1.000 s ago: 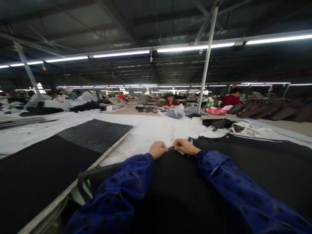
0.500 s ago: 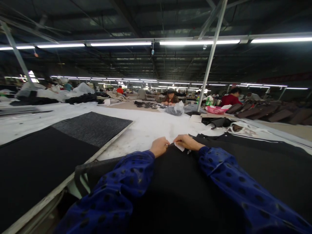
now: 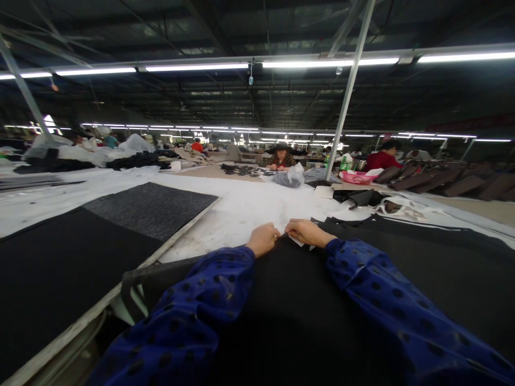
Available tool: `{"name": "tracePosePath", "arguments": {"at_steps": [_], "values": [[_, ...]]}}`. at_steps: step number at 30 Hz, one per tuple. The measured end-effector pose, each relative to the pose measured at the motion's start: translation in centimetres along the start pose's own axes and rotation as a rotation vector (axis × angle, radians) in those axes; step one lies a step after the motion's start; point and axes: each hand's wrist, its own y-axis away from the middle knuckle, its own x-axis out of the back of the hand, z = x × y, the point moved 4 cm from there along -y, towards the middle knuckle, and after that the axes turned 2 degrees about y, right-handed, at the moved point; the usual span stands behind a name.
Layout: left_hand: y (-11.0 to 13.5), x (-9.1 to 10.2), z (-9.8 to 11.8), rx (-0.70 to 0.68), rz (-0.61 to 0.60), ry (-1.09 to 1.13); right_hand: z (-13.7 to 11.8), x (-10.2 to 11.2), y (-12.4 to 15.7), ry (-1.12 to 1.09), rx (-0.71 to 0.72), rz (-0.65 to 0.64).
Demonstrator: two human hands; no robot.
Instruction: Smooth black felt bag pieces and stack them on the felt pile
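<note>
A large black fabric piece (image 3: 289, 300) hangs in front of me, its top edge raised between my hands. My left hand (image 3: 263, 239) pinches that edge with thumb and fingertips. Just to its right, my right hand (image 3: 308, 232) grips the same edge, fingers closed. Below the right fingers a small white piece (image 3: 296, 241) shows, partly hidden; whether it is held or lies behind the fabric I cannot tell. Blue dotted sleeves cover both forearms.
To the left lies a board (image 3: 177, 240) bearing black cloth and a dark grey patch (image 3: 151, 209). More black fabric (image 3: 434, 257) spreads at right on the white table surface (image 3: 245, 201). Farther off are a pink basin (image 3: 358, 178), a metal pole (image 3: 349, 91) and several people.
Less of the white piece shows below my right fingers, and the right hand has shifted slightly left and up. Both hands still hold the fabric edge. The camera view has tilted slightly.
</note>
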Motion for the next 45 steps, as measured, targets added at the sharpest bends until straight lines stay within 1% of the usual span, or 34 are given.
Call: {"name": "tracePosePath", "arguments": {"at_steps": [6,12,15,19,24,28,31,33,34,36,39,43,45], "values": [[0.1,0.0,0.0,0.005,-0.013,-0.013,-0.1,-0.5,0.2,0.062,0.020,0.017],[0.4,0.1,0.4,-0.086,-0.058,-0.090,-0.1,-0.9,0.4,0.121,0.048,0.013],[0.6,0.1,0.7,-0.140,-0.067,-0.140,-0.4,-0.7,0.4,0.155,0.057,0.002],[0.8,0.3,1.0,-0.174,-0.090,-0.190,-0.9,-0.5,0.3,0.196,0.081,-0.026],[0.8,0.4,1.1,-0.187,-0.105,-0.214,-1.3,-0.5,0.4,0.229,0.102,-0.066],[0.8,0.5,1.2,-0.193,-0.092,-0.208,-1.1,0.2,0.8,0.235,0.067,-0.068],[0.8,0.4,1.1,-0.182,-0.085,-0.196,-1.2,1.0,0.8,0.168,0.057,0.005],[0.8,0.3,1.0,-0.177,-0.081,-0.188,-1.7,1.5,0.8,0.047,0.089,0.070],[0.8,0.3,1.0,-0.176,-0.078,-0.185,-2.1,1.5,0.7,-0.016,0.113,0.081],[0.8,0.2,1.0,-0.178,-0.073,-0.180,-2.8,1.3,0.8,-0.087,0.146,0.044],[0.8,0.1,1.0,-0.171,-0.075,-0.181,-3.4,0.9,0.9,-0.081,0.130,-0.032],[0.8,0.3,1.1,-0.162,-0.082,-0.173,-3.3,0.7,1.0,-0.054,0.114,-0.044],[0.8,0.5,0.9,-0.128,-0.102,-0.144,-3.1,0.8,1.0,-0.064,0.120,-0.036]]}}
